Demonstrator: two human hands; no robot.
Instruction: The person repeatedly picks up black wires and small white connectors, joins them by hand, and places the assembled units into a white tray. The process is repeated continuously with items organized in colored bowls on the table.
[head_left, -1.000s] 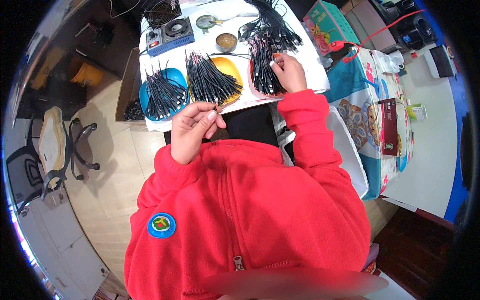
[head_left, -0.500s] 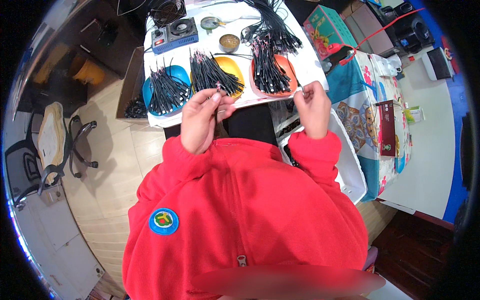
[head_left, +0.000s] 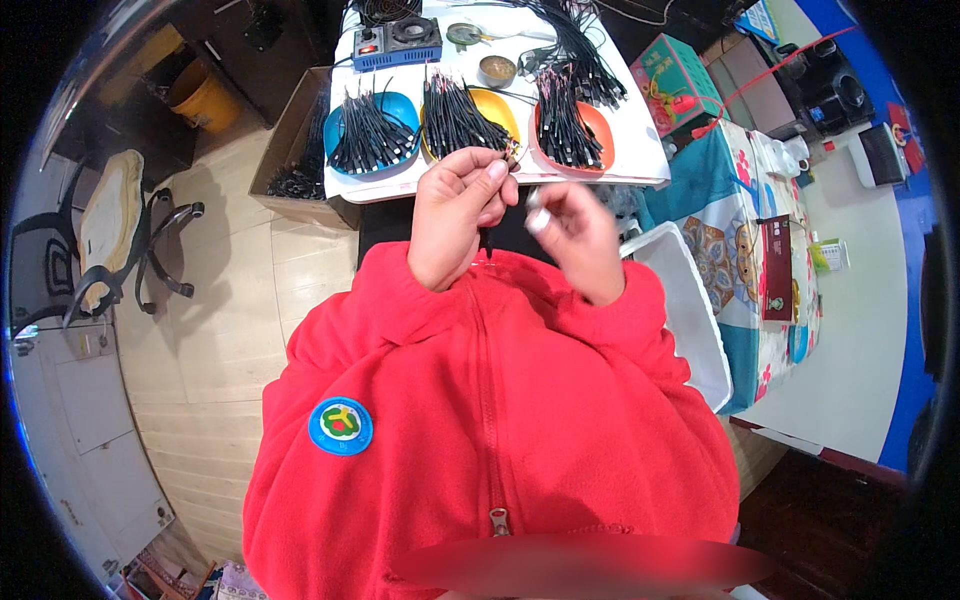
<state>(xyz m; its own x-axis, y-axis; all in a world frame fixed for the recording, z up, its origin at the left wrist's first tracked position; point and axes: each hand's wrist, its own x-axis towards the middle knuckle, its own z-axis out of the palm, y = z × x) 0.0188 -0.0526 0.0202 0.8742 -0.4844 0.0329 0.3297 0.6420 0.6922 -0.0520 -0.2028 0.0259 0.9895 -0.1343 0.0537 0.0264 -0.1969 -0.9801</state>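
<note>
My left hand (head_left: 455,212) is closed in a pinch on a short black cable (head_left: 487,240). The cable's tip with thin bared wires pokes out above the thumb and forefinger, and its lower part hangs below the palm. Just right of it, my right hand (head_left: 585,250) is smeared by motion, fingers curled; whether they hold anything cannot be made out. Beyond the hands, bundles of black cables with pinkish wire ends lie in a blue bowl (head_left: 405,107), a yellow bowl (head_left: 499,102) and an orange bowl (head_left: 600,128) along the white table's near edge.
Behind the bowls stand a blue heating unit (head_left: 397,45), a small metal cup (head_left: 497,71) with brownish contents, and a round tin (head_left: 463,35). More black cables (head_left: 590,65) heap at the back right. A white foam box (head_left: 690,310) sits right of my lap, a cardboard box (head_left: 305,195) left.
My right hand has come leftward from beside the orange bowl to near my left hand. The left hand keeps its pinch on the cable. The whole view has shifted somewhat.
</note>
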